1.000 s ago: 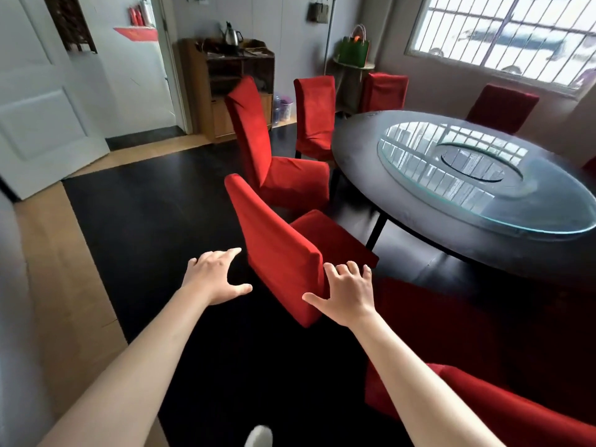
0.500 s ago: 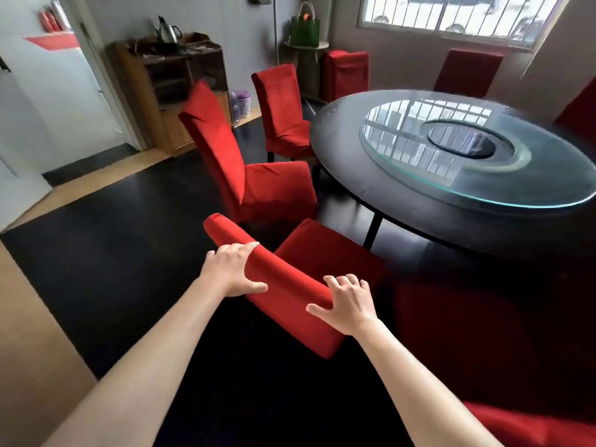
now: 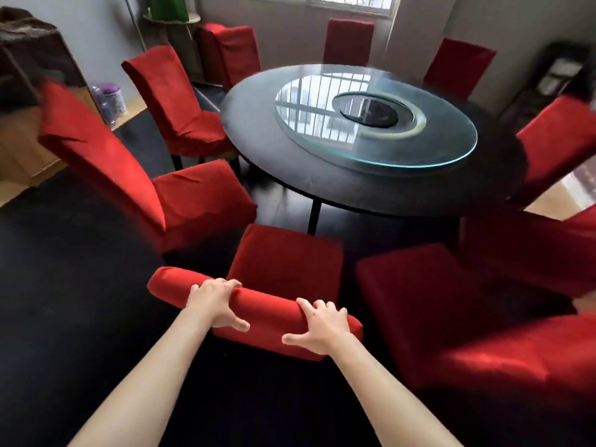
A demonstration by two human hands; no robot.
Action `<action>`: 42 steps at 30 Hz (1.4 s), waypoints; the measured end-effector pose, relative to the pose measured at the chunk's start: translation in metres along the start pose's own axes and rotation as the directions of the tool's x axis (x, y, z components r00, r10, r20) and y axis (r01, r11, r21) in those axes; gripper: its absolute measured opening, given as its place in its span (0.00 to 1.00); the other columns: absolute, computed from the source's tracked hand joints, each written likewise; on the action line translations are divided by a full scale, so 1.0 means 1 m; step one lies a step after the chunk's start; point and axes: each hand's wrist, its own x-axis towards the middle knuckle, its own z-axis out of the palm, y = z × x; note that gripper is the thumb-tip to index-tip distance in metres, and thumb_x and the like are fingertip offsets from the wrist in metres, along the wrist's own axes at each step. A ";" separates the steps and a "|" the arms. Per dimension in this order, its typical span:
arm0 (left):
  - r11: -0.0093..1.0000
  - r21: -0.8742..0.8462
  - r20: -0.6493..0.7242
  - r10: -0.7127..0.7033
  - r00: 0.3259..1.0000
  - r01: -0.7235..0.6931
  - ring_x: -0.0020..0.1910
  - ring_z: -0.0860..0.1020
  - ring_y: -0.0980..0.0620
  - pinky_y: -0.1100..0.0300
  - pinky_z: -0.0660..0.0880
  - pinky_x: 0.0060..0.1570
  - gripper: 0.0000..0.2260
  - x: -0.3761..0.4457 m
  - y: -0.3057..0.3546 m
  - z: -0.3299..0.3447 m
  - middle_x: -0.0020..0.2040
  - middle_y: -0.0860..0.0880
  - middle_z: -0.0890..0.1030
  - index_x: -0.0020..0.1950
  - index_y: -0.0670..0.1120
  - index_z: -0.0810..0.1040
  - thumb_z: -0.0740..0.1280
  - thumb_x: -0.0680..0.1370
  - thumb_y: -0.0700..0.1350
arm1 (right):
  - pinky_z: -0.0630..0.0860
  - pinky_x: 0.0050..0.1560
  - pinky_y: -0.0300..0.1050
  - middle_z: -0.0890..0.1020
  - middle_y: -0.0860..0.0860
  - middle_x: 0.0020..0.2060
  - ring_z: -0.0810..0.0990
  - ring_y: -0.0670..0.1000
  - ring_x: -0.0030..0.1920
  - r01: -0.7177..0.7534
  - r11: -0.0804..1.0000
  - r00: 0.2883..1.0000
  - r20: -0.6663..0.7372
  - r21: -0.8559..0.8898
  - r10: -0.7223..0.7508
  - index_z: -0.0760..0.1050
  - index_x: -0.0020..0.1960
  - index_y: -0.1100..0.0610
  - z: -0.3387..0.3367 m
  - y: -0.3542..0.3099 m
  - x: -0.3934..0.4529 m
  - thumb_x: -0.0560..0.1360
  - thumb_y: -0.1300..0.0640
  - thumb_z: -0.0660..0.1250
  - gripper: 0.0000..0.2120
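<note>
A red-covered chair (image 3: 283,256) stands right in front of me, its seat facing the round black table (image 3: 364,191). My left hand (image 3: 214,303) grips the top of its backrest near the left end, fingers curled over the far side and thumb on the near side. My right hand (image 3: 321,327) grips the same backrest top near the right end in the same way. Both forearms stretch forward from the bottom of the view.
A glass turntable (image 3: 403,146) lies on the table. Several more red chairs ring it, one close on the left (image 3: 129,175) and one close on the right (image 3: 429,285). The floor is dark; a wooden cabinet (image 3: 19,137) stands at the far left.
I have stepped up to the chair and turned toward the table. Both hands went from reaching to closing over the backrest top, first the left, then the right.
</note>
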 end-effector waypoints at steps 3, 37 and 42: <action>0.996 0.017 0.001 0.085 0.996 -0.085 0.67 0.69 0.52 0.49 0.63 0.67 0.42 0.012 -0.019 0.004 0.65 0.55 0.73 0.69 0.60 0.67 0.71 0.58 0.70 | 0.60 0.67 0.62 0.72 0.52 0.66 0.68 0.57 0.66 -0.084 0.996 0.996 -0.009 0.017 0.085 0.56 0.76 0.44 0.001 -0.010 0.004 0.63 0.22 0.59 0.47; 0.940 0.101 -0.094 0.335 0.937 -0.326 0.53 0.74 0.56 0.58 0.63 0.54 0.40 0.018 -0.087 0.017 0.51 0.59 0.80 0.56 0.61 0.75 0.60 0.50 0.80 | 0.62 0.65 0.56 0.78 0.47 0.61 0.73 0.52 0.62 -0.214 0.969 0.957 -0.170 0.128 0.234 0.65 0.71 0.39 0.028 -0.063 -0.025 0.57 0.22 0.64 0.46; 0.927 0.093 -0.094 0.371 0.924 -0.363 0.52 0.74 0.55 0.58 0.63 0.54 0.41 0.013 -0.095 0.019 0.50 0.59 0.80 0.56 0.61 0.75 0.59 0.50 0.80 | 0.59 0.67 0.56 0.77 0.45 0.62 0.72 0.50 0.64 -0.259 0.952 0.935 -0.203 0.165 0.290 0.66 0.70 0.39 0.041 -0.078 -0.037 0.57 0.22 0.64 0.45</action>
